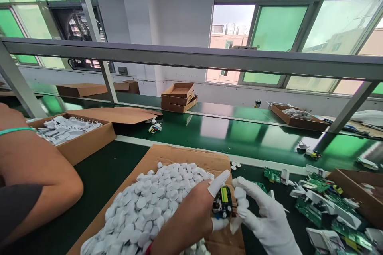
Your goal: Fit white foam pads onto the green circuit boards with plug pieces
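My left hand (194,211), with white covers on its fingertips, grips a small circuit board (223,204) that carries dark parts and a yellow-labelled block. Close to its right, my right hand (267,215) in a white glove pinches a few small white round pieces (241,197) against the board's edge. How the pieces meet the board is hidden by the fingers. Beneath my left hand a large heap of white round pieces (158,199) lies on a flat cardboard sheet (191,152).
Green circuit boards with white plastic parts (329,203) are piled at right, beside a cardboard box (359,179). Another person's arm (38,175) reaches in at left, near a box of white parts (89,143). Behind runs a green conveyor belt (239,131) beneath a metal rail (191,57).
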The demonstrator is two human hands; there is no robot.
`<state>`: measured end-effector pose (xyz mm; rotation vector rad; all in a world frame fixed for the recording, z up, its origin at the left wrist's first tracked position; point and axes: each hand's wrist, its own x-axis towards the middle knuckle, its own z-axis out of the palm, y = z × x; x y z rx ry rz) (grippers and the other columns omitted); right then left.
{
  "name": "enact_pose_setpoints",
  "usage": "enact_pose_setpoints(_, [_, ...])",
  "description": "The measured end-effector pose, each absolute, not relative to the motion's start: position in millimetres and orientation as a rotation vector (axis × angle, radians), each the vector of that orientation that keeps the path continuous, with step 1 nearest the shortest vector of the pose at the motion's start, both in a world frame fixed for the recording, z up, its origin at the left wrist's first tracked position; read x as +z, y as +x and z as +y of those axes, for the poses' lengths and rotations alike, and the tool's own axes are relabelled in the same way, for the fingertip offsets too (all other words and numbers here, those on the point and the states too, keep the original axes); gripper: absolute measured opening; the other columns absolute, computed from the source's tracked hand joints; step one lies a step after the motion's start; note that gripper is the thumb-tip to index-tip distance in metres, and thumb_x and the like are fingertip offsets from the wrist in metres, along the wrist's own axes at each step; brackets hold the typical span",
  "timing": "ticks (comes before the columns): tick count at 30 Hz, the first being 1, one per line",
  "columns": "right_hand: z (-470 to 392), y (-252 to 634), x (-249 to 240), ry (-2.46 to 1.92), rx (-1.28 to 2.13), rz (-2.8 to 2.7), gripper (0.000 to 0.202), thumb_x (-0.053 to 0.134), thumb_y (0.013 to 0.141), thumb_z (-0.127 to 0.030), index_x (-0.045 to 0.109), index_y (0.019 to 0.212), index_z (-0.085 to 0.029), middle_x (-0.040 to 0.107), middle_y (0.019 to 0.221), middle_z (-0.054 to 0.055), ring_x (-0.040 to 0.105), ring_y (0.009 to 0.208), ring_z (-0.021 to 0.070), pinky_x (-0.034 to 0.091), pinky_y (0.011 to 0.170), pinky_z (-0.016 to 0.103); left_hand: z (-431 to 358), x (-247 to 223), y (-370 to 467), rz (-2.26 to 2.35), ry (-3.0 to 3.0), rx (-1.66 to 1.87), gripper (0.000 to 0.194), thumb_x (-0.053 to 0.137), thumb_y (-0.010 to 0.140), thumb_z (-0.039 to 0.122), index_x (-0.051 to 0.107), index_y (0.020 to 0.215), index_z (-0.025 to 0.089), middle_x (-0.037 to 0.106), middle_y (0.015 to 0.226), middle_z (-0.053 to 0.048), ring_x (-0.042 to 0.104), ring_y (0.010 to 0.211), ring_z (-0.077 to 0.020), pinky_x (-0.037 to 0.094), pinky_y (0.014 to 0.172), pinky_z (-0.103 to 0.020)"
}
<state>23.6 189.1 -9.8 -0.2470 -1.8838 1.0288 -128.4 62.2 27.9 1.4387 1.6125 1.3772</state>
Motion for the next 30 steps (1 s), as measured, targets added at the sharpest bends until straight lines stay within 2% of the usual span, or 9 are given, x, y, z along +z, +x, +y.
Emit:
enact_pose_setpoints(6, [185.6,21.9,-10.2,-0.290,0.920,-1.954,0.040,0.076,0.066,-0.023,0.072,0.105,-0.022,0.074,0.101,0.009,0.070,0.094,0.0274,0.056,0.086,0.034,59.4,41.1,-121.9,1.629,1.681,1.211,0.046,0.070,0.073,0.028,0.058,0.117,0.021,0.063,0.100,-0.008,0.058,0.082,-0.0191,0.047,0.076,-0.023])
enact_pose_setpoints(11, [177.8,19.2,-0.1,-0.312,1.045,-1.823,0.032,0.075,0.063,-0.017,0.074,0.095,-0.025,0.076,0.085,0.005,0.072,0.077,0.0232,0.059,0.077,0.032,60.8,36.9,-120.5,1.733,1.797,1.107,0.023,0.069,0.074,0.030,0.068,0.094,0.019,0.063,0.099,-0.007,0.058,0.084,-0.0194,0.046,0.078,-0.023])
enact_pose_setpoints(13, [177.8,18.5,-1.0,-0.363,1.062,-1.836,0.027,0.074,0.063,-0.017,0.074,0.089,-0.024,0.076,0.083,0.006,0.071,0.077,0.0234,0.059,0.075,0.033,61.3,35.4,-119.6,1.754,1.822,1.109,0.022,0.069,0.074,0.028,0.069,0.095,0.020,0.063,0.099,-0.007,0.058,0.085,-0.0200,0.046,0.079,-0.024])
enact_pose_setpoints(15, [180.8,19.2,-6.3,-0.404,1.046,-1.859,0.024,0.075,0.064,-0.019,0.073,0.088,-0.023,0.075,0.092,0.008,0.071,0.086,0.0254,0.058,0.080,0.035,61.7,35.3,-118.8,1.720,1.809,1.173,0.038,0.070,0.073,0.025,0.064,0.110,0.023,0.064,0.099,-0.005,0.058,0.086,-0.0195,0.046,0.081,-0.024])
enact_pose_setpoints(18, [186.9,24.5,-12.6,-0.358,1.036,-1.918,0.041,0.076,0.068,-0.027,0.069,0.108,-0.026,0.064,0.124,0.011,0.060,0.113,0.0294,0.048,0.097,0.041,61.4,38.6,-118.0,1.600,1.746,1.246,0.067,0.073,0.070,0.022,0.048,0.132,0.025,0.065,0.091,-0.001,0.058,0.080,-0.0171,0.047,0.080,-0.022])
enact_pose_setpoints(21, [186.1,34.5,-2.3,-0.176,1.108,-2.031,0.048,0.067,0.078,-0.044,0.059,0.124,-0.033,0.049,0.140,0.007,0.047,0.127,0.0301,0.036,0.107,0.046,57.9,44.2,-117.1,1.446,1.637,1.256,0.075,0.076,0.068,0.020,0.045,0.135,0.026,0.067,0.095,-0.002,0.060,0.081,-0.0169,0.046,0.087,-0.024])
enact_pose_setpoints(24, [176.6,41.8,20.6,-0.131,1.251,-2.092,0.041,0.051,0.086,-0.053,0.062,0.120,-0.035,0.053,0.137,0.005,0.049,0.125,0.0302,0.036,0.106,0.047,52.7,46.3,-115.6,1.210,1.367,1.299,0.086,0.077,0.067,0.019,0.034,0.141,0.027,0.066,0.108,-0.005,0.063,0.093,-0.0201,0.047,0.091,-0.030])
enact_pose_setpoints(27, [166.3,37.6,33.2,-0.081,1.366,-2.047,0.032,0.055,0.082,-0.056,0.075,0.097,-0.035,0.068,0.118,0.004,0.057,0.116,0.0321,0.044,0.098,0.048,51.6,40.9,-114.8,0.949,1.179,1.309,0.103,0.081,0.062,0.019,0.022,0.145,0.028,0.061,0.120,-0.009,0.060,0.106,-0.0243,0.047,0.093,-0.034])
enact_pose_setpoints(30, [160.9,26.9,24.4,0.027,1.495,-1.888,0.027,0.060,0.078,-0.055,0.077,0.074,-0.034,0.075,0.099,0.004,0.062,0.107,0.0319,0.048,0.091,0.048,55.4,33.3,-116.0,0.867,1.180,1.328,0.109,0.085,0.056,0.021,0.023,0.145,0.023,0.053,0.131,-0.014,0.052,0.119,-0.0285,0.039,0.102,-0.038])
